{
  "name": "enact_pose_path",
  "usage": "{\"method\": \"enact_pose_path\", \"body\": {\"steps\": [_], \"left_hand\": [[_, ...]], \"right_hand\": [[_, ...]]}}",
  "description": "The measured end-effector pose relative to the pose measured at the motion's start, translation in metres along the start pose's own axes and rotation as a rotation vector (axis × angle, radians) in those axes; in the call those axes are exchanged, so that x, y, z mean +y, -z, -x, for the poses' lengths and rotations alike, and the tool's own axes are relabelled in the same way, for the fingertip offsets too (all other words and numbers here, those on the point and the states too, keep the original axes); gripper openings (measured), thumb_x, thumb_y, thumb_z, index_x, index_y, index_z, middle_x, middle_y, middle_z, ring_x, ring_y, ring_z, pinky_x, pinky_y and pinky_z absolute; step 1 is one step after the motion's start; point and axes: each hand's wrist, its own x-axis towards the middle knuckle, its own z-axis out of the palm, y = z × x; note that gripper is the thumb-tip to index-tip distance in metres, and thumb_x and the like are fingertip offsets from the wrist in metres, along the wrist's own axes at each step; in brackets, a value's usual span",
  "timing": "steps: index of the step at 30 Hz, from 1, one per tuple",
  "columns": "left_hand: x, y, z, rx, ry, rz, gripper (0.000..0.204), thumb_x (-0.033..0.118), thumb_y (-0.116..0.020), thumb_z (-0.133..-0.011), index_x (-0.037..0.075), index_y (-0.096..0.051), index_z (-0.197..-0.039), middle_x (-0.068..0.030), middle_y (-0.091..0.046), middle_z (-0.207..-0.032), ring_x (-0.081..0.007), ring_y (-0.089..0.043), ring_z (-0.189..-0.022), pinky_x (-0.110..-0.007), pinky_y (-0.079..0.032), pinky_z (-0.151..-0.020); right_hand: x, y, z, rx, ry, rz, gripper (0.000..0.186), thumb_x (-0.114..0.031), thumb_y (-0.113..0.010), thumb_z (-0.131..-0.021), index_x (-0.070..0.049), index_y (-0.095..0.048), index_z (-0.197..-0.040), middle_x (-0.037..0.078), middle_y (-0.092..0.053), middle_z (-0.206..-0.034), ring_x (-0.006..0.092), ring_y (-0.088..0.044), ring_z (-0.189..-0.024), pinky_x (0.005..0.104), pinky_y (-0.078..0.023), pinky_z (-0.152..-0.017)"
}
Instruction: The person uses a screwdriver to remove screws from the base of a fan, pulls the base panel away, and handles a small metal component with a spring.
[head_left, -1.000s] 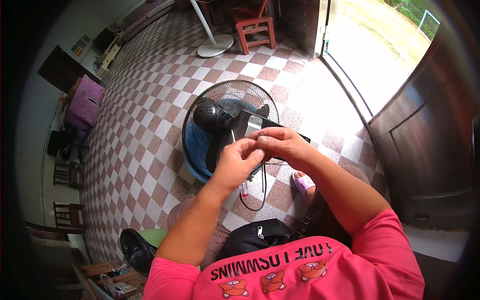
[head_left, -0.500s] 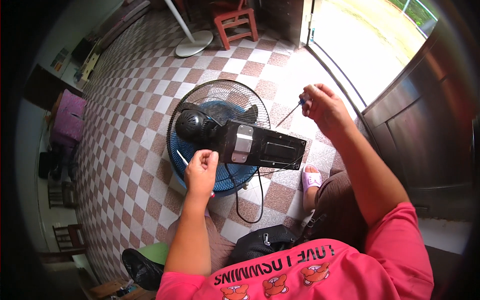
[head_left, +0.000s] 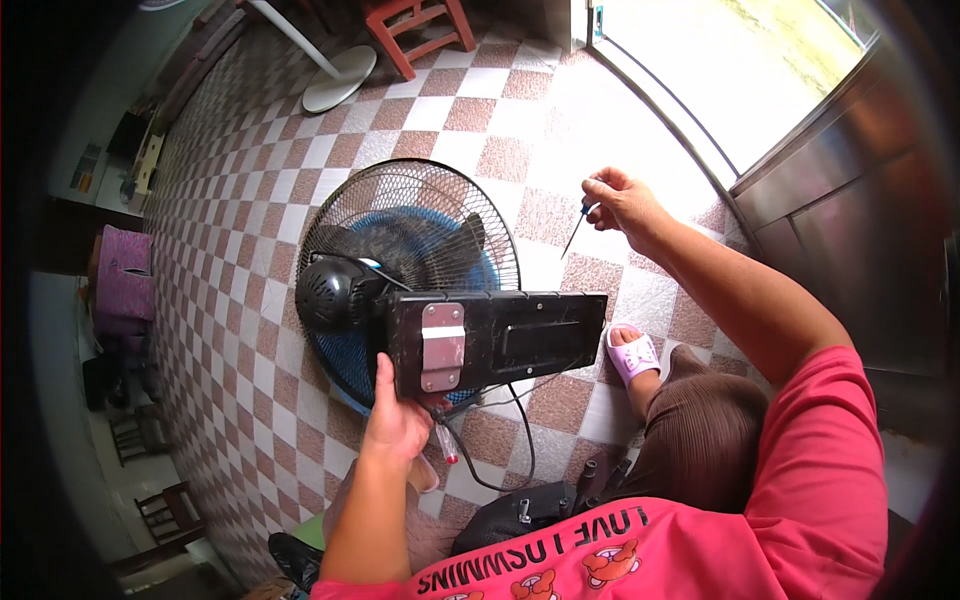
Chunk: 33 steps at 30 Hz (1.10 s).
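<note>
A black rectangular box point(head_left: 550, 335) with a silver metal plate point(head_left: 443, 352) overlaps a round black wire-caged fan point(head_left: 400, 190) on the brown-and-white tiled floor point(head_left: 225, 225). The left hand point(head_left: 398, 428), partly open, grips the box's near-left corner, fingers mostly hidden; a clear, red-ended handle point(head_left: 447, 442) shows beside it. Beyond the far-right corner, toward the floor's doorway edge, the right hand point(head_left: 625, 203) pinches a thin blue-handled screwdriver point(head_left: 573, 237), clear of the box.

Showing deep black on the box point(head_left: 555, 335) and motor housing point(head_left: 330, 293), silver on the metal plate point(head_left: 443, 352), red at the end of the clear handle point(head_left: 446, 440), pale pink on the sandal point(head_left: 632, 354), bright pink with orange bears point(head_left: 612, 563) on the shirt point(head_left: 700, 535), and brown-and-white checks across the floor point(head_left: 262, 235).
</note>
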Motion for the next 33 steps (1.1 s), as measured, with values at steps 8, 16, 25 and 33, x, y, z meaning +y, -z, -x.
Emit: {"method": "enact_pose_path", "body": {"steps": [8,16,25,33], "left_hand": [[0.008,-0.008,-0.008,0.089,0.129,0.176,0.069,0.068,-0.041,-0.080,0.014,-0.051,-0.123,-0.0065,-0.055,-0.118,-0.0277,-0.053,-0.106,-0.048,-0.042,-0.088],[0.010,0.001,-0.019,0.004,0.088,0.197,0.068,0.066,-0.043,-0.081,0.014,-0.050,-0.124,-0.0064,-0.054,-0.121,-0.0250,-0.051,-0.109,-0.043,-0.042,-0.092],[0.008,0.004,-0.022,0.101,-0.013,0.093,0.066,0.065,-0.036,-0.085,0.014,-0.048,-0.125,-0.0053,-0.053,-0.122,-0.0248,-0.051,-0.109,-0.041,-0.042,-0.092],[0.014,-0.007,-0.028,0.123,-0.020,0.219,0.058,0.061,-0.035,-0.087,0.015,-0.053,-0.117,-0.0024,-0.056,-0.113,-0.0220,-0.054,-0.101,-0.038,-0.045,-0.087]], "right_hand": [[0.060,0.011,-0.038,-0.034,-0.080,-0.012,0.024,-0.032,-0.057,-0.088,-0.010,-0.049,-0.094,0.005,-0.062,-0.080,0.0121,-0.057,-0.063,0.0275,-0.048,-0.060],[0.105,0.006,-0.019,-0.360,-0.300,0.055,0.021,-0.030,-0.056,-0.088,-0.009,-0.053,-0.093,0.003,-0.053,-0.068,0.0120,-0.054,-0.062,0.0262,-0.045,-0.054],[0.123,-0.004,0.008,-0.673,-0.564,-0.293,0.018,-0.018,-0.058,-0.087,-0.003,-0.059,-0.097,0.004,-0.062,-0.090,0.0111,-0.060,-0.083,0.0231,-0.049,-0.075],[0.100,-0.010,0.023,-0.634,-0.577,-0.281,0.029,-0.017,-0.060,-0.084,0.001,-0.057,-0.106,0.012,-0.062,-0.103,0.0182,-0.058,-0.100,0.0309,-0.044,-0.091]]}}
